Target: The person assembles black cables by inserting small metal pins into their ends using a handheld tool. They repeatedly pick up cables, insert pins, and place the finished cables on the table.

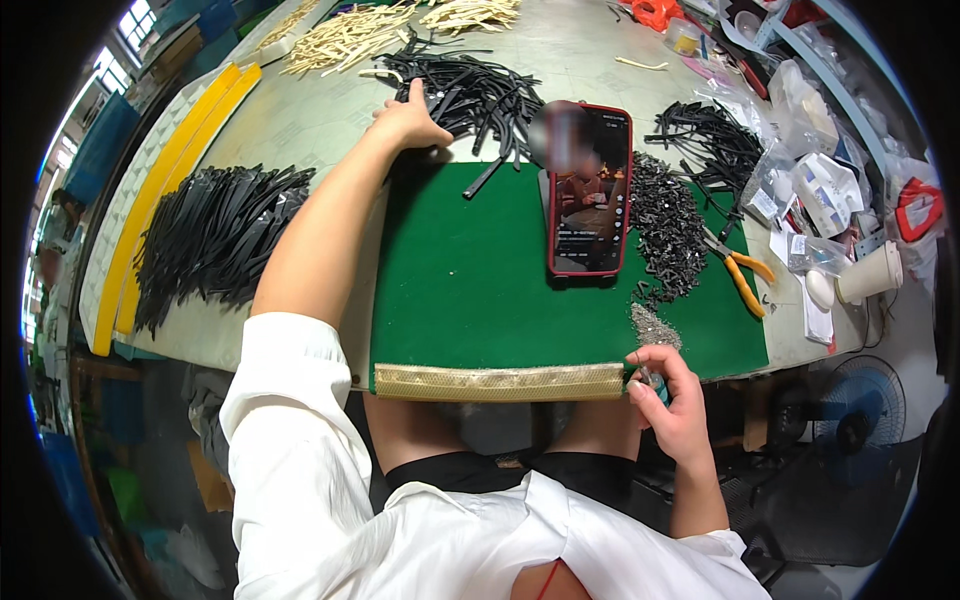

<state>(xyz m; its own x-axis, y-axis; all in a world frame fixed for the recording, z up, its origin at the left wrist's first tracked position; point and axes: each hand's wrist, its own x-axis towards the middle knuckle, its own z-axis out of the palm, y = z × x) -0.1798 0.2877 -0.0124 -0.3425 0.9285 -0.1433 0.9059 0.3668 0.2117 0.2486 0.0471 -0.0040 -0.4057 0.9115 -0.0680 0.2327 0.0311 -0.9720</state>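
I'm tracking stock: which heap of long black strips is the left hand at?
The middle heap, at the far edge of the green mat: the left hand is at its left side. No hand is at the left heap or the right heap.

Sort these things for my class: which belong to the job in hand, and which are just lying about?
Likely the job:
black strips at the left hand
small teal item in the right hand
small black pieces
green mat

Likely lying about:
red-cased phone
white cup
clear plastic bags
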